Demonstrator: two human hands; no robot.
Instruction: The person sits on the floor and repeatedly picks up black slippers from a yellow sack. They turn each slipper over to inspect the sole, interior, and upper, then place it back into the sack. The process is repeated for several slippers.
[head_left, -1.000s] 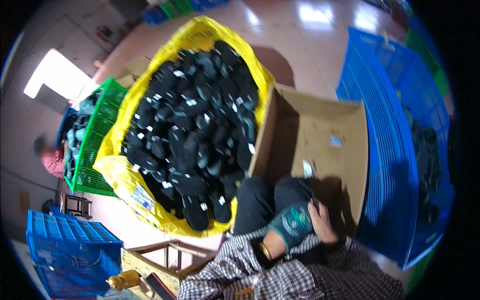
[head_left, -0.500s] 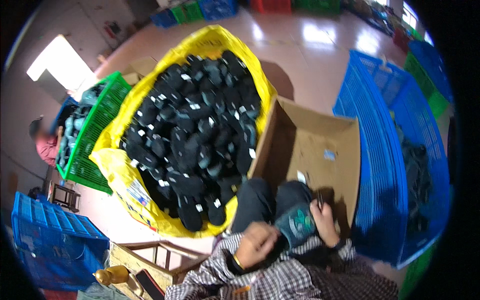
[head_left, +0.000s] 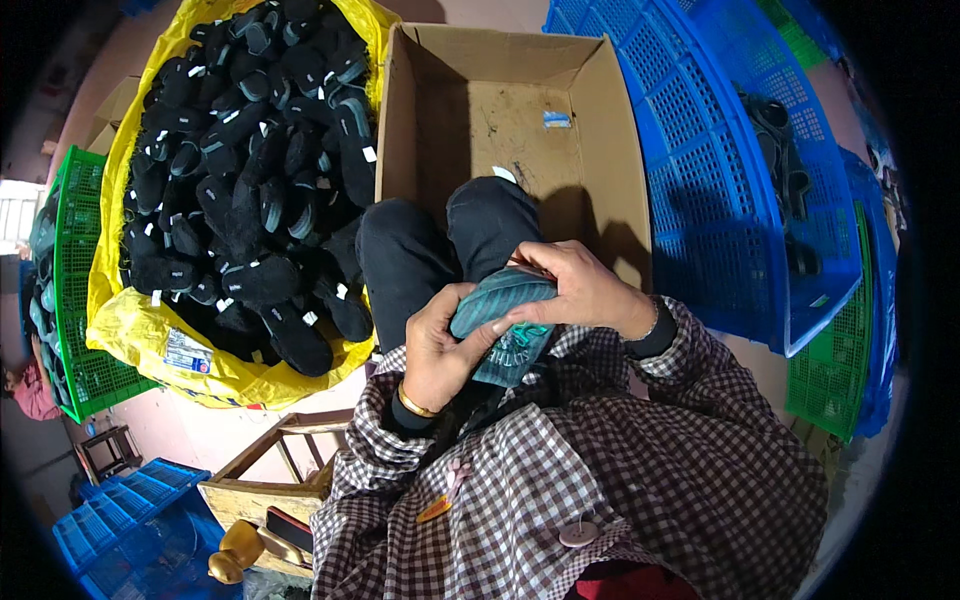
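Note:
Above my lap, both my hands hold a dark teal striped slipper [head_left: 496,303] with green embroidery on it. My left hand [head_left: 436,352] grips its left side, the thumb pressed on the upper. From the other side my right hand [head_left: 592,291] closes over the slipper's edge, fingers on the far rim and thumb near the embroidery. Whether the right hand also has a small tool tucked inside cannot be seen. Beyond my knees, a yellow sack [head_left: 108,290] is heaped with black slippers [head_left: 262,200] bearing white tags.
An open cardboard box [head_left: 425,150] stands just past my knees, scraps inside. Blue crates [head_left: 700,150] rise at the right, one with dark items in it. A green crate [head_left: 95,300] is at the left. A wooden stool [head_left: 235,495] with a golden figurine [head_left: 236,548] is lower left.
My view has tilted down toward my lap. My left hand, blurred earlier, now grips the slipper. The thin dark tool in my right hand no longer shows, and that hand has moved onto the slipper.

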